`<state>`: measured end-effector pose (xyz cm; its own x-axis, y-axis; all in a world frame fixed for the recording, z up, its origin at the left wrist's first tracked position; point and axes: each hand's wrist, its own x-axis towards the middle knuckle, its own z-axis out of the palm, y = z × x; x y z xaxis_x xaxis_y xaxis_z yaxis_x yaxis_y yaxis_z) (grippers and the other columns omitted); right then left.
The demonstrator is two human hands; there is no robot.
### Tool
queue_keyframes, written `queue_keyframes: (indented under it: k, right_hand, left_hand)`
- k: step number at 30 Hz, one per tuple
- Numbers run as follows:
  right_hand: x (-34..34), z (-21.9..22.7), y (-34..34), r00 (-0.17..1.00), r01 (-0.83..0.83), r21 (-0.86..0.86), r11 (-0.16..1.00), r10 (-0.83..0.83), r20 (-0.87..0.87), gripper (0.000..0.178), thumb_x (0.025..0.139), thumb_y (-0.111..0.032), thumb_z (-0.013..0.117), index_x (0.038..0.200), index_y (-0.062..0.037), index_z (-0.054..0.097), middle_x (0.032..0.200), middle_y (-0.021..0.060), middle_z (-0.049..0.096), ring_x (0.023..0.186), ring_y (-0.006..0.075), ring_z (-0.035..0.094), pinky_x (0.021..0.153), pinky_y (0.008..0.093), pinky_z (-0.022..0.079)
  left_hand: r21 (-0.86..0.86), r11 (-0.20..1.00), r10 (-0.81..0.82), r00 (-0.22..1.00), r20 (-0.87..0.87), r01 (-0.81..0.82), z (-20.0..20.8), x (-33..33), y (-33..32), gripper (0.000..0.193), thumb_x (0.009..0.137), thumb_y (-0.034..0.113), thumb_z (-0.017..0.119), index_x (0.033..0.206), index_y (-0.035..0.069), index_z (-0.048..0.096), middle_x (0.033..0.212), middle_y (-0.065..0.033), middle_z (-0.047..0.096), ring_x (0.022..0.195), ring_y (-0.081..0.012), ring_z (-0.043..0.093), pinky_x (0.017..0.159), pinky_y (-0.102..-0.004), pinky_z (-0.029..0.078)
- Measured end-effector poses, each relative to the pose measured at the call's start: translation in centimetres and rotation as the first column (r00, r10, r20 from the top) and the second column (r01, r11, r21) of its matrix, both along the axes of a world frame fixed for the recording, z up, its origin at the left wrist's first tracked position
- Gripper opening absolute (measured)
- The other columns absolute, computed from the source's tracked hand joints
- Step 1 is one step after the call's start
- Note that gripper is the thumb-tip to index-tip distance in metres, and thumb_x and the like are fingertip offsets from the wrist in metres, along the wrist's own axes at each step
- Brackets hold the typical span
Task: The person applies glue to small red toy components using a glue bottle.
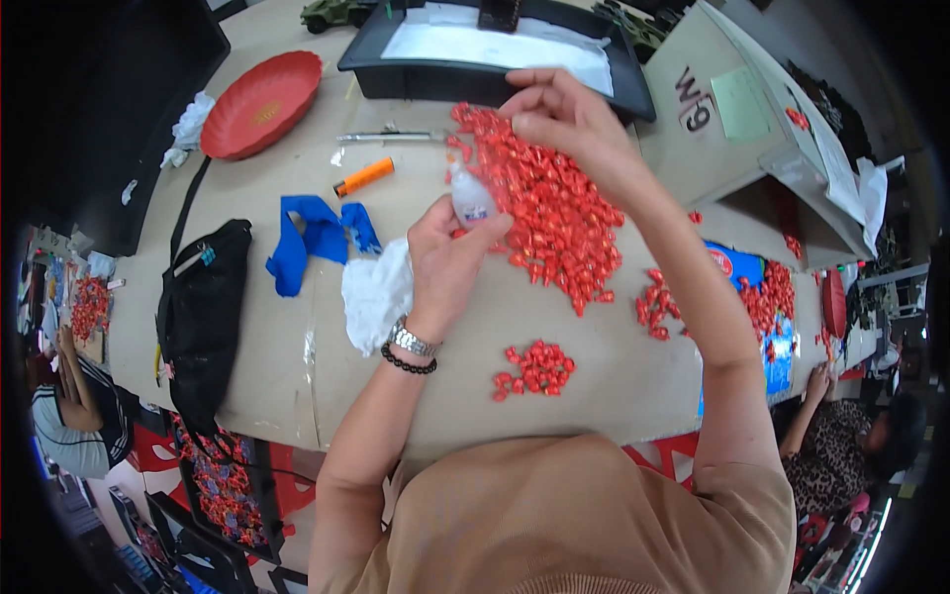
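Note:
My left hand (453, 252) is closed around a small whitish translucent squeeze bottle (471, 198), held upright at the left edge of a large pile of small red plastic pieces (554, 203). A narrow tip points away from me at the bottle's top. My right hand (569, 114) reaches over the far end of the pile, close to the front wall of a black tray (475, 84). Its fingers are bent and partly spread, and nothing shows between them. A smaller cluster of red pieces (536, 370) lies nearer to me.
Left of the pile are an orange lighter (364, 176), a metal rod-like tool (391, 137), blue cloth (307, 243), white cloth (379, 297), a black bag (205, 317) and a red plate (262, 104). A cardboard box (737, 139) stands right. Other people sit at both sides.

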<state>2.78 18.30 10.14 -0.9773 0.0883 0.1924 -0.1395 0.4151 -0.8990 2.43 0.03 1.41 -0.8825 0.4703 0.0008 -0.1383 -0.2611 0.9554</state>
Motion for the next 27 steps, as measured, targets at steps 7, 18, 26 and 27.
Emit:
queue_keyframes:
  k: [7,18,26,27]
  right_hand:
    - [9.4,-5.3,-4.3,0.991,-0.006,-0.402,0.916,0.058,0.118,0.049,0.086,-0.015,0.059,0.131,-0.0030,0.043,0.126,0.0141,0.052,0.114,0.0208,0.051,0.093,0.0345,0.045]
    - [12.8,-6.3,-1.5,0.939,0.181,-0.462,0.868,-0.293,-0.182,0.030,0.094,-0.018,0.050,0.118,0.0007,0.051,0.099,0.0123,0.064,0.095,0.0178,0.061,0.084,0.0309,0.047]
    - [14.5,-8.6,-2.6,0.979,0.120,-0.624,0.772,-0.195,-0.052,0.037,0.091,-0.021,0.055,0.120,0.0012,0.049,0.088,0.0107,0.062,0.079,0.0183,0.062,0.068,0.0289,0.050]
    - [14.6,-8.8,-2.7,0.984,0.118,-0.638,0.761,-0.176,-0.028,0.037,0.091,-0.021,0.055,0.120,0.0011,0.049,0.088,0.0109,0.062,0.078,0.0186,0.062,0.067,0.0291,0.050]
  left_hand:
    - [0.008,0.963,-0.267,0.962,-0.063,0.268,-0.2,4.0,1.1,0.017,0.078,0.004,0.070,0.092,0.002,0.060,0.063,0.0048,0.053,0.047,-0.0005,0.041,0.037,-0.0171,0.027]
    - [0.493,0.830,-0.519,0.684,0.513,0.261,-0.3,3.4,0.6,0.026,0.079,-0.004,0.056,0.105,-0.003,0.053,0.087,-0.0098,0.058,0.069,-0.0147,0.055,0.037,-0.0189,0.032]
    - [0.540,0.825,-0.513,0.624,0.590,0.167,-1.9,3.9,-0.6,0.028,0.084,-0.002,0.055,0.112,-0.002,0.052,0.109,-0.0154,0.057,0.071,-0.0137,0.054,0.039,-0.0173,0.035]
    - [0.540,0.824,-0.512,0.628,0.586,0.168,-2.3,4.0,-0.6,0.028,0.084,-0.002,0.055,0.112,-0.002,0.052,0.109,-0.0154,0.057,0.071,-0.0137,0.054,0.039,-0.0173,0.035]
